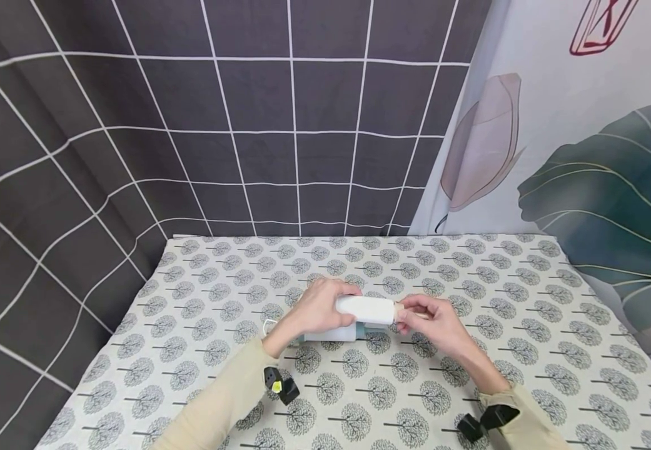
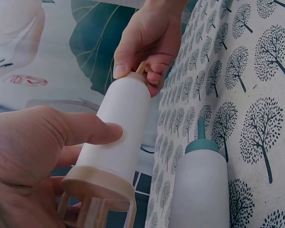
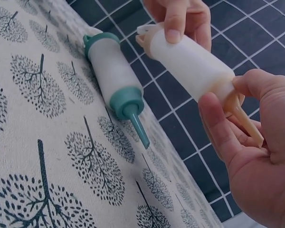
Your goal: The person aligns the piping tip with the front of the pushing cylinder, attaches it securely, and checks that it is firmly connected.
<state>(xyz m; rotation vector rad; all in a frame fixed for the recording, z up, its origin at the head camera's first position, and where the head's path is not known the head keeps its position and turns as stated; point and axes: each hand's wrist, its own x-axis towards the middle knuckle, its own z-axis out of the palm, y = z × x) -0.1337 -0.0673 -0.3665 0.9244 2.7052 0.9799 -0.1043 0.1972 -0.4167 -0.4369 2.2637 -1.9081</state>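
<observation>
Gripping the beige-tipped bottle [image 1: 366, 309], both hands hide its nozzle overhead; the right-wrist view reveals it.

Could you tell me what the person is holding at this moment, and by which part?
A white squeeze bottle with beige ends: the left hand grips its body, and the right hand pinches its nozzle end.

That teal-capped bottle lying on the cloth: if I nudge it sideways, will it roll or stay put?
The teal-capped bottle is round and lies on its side, so it would likely roll. The cloth is flat and soft, which may slow it. Its thin nozzle looks easy to bend.
</observation>
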